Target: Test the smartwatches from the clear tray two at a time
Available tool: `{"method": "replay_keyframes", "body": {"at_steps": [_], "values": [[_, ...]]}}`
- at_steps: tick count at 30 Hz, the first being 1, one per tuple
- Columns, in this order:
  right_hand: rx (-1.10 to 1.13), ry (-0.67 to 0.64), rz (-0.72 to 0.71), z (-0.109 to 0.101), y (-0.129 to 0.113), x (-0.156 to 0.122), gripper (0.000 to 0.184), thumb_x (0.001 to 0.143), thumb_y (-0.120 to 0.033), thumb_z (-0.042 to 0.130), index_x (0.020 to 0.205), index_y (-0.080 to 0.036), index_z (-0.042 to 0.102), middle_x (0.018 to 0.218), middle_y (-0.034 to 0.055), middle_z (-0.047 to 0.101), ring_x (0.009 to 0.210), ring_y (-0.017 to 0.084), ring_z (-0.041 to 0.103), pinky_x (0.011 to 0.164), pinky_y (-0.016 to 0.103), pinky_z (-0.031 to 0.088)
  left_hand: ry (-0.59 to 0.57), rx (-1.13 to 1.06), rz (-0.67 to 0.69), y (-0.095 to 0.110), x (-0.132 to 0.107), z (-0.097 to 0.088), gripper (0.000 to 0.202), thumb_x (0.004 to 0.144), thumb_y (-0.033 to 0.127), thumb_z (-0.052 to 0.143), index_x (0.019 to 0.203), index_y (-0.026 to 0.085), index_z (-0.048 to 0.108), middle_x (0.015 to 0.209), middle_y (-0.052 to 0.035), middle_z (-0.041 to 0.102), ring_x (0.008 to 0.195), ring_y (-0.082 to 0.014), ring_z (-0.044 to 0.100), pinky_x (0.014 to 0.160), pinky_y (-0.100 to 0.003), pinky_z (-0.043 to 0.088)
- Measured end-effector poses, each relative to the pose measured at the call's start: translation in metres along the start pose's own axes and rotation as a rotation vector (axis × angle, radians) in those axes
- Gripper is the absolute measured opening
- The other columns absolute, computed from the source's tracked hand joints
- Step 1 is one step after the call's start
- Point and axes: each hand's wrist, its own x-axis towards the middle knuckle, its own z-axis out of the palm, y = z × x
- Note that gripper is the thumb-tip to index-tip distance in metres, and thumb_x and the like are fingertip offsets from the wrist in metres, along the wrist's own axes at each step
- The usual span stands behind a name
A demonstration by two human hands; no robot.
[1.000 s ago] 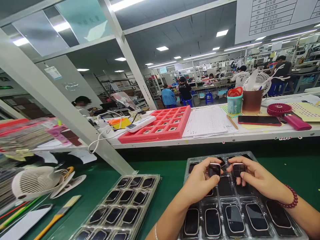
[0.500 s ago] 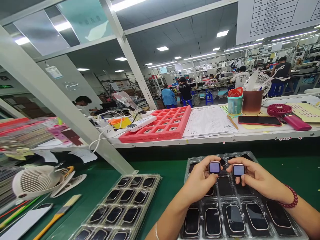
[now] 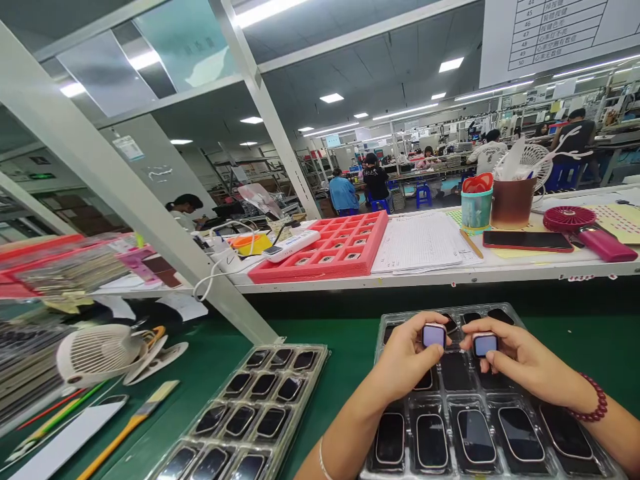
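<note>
My left hand [image 3: 407, 360] is closed round a small square smartwatch body [image 3: 433, 335] whose screen glows pale blue. My right hand [image 3: 525, 363] pinches a second smartwatch body [image 3: 485, 345], also lit pale blue. Both hands hover side by side over a clear plastic tray [image 3: 505, 400] on the green belt; its pockets hold several dark-screened watch bodies, and some pockets under the hands look vacant. A red bead bracelet sits on my right wrist.
A second clear tray [image 3: 250, 423] of several watch bodies lies to the left on the green belt. Farther left are a white fan [image 3: 97, 353], a brush [image 3: 130, 423] and a slanted white post [image 3: 150, 230]. A shelf behind carries a red foam tray [image 3: 325, 257], papers, phone, cups, pink fan.
The screens of both held watch bodies went from dark to lit pale blue. The view shifted slightly; the hands stayed over the tray's far end.
</note>
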Motion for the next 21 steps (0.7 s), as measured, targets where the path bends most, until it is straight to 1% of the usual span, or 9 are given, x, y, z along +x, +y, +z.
{"method": "replay_keyframes", "body": {"at_steps": [11,14,16,19,21], "values": [[0.071,-0.021,0.011,-0.0012,0.0005,-0.0011,0.034,0.094,-0.026,0.049,0.128,-0.024,0.048,0.112,0.0085,0.062,0.075,0.015,0.061,0.073,0.034,0.053,0.014,-0.028,-0.018,0.0037,-0.0025,0.0003,0.04,0.075,0.012,0.062,0.115,0.016,0.055,0.088,-0.0045,0.065,0.08,-0.0134,0.057,0.071,-0.024,0.043],[0.094,-0.034,0.015,-0.0011,0.0001,-0.0023,0.036,0.095,-0.027,0.049,0.131,-0.026,0.045,0.116,0.0078,0.06,0.081,0.015,0.061,0.076,0.034,0.053,0.009,-0.028,-0.014,0.0024,-0.0023,0.0003,0.041,0.074,0.013,0.065,0.115,0.016,0.055,0.088,-0.0044,0.064,0.079,-0.0133,0.057,0.069,-0.024,0.043],[0.102,-0.039,0.024,-0.0009,0.0001,-0.0026,0.037,0.095,-0.027,0.048,0.132,-0.026,0.045,0.117,0.0075,0.059,0.084,0.016,0.062,0.077,0.033,0.053,0.007,-0.035,-0.006,0.0012,-0.002,0.0,0.039,0.075,0.015,0.066,0.113,0.016,0.056,0.088,-0.0045,0.064,0.078,-0.0135,0.057,0.07,-0.024,0.043],[0.112,-0.038,0.025,-0.0008,0.0002,-0.0019,0.034,0.097,-0.029,0.047,0.131,-0.025,0.046,0.113,0.0074,0.06,0.081,0.015,0.062,0.074,0.032,0.054,0.004,-0.047,0.019,-0.0001,-0.0017,-0.0007,0.032,0.077,0.019,0.067,0.108,0.015,0.059,0.085,-0.0043,0.065,0.078,-0.0136,0.058,0.072,-0.025,0.044],[0.114,-0.039,0.023,-0.0008,-0.0003,-0.0011,0.034,0.097,-0.031,0.047,0.13,-0.024,0.047,0.113,0.0079,0.061,0.08,0.015,0.062,0.073,0.031,0.054,0.006,-0.048,0.02,-0.0002,-0.0019,-0.001,0.03,0.077,0.022,0.068,0.105,0.015,0.06,0.083,-0.0043,0.065,0.077,-0.0133,0.058,0.071,-0.025,0.045]]}}
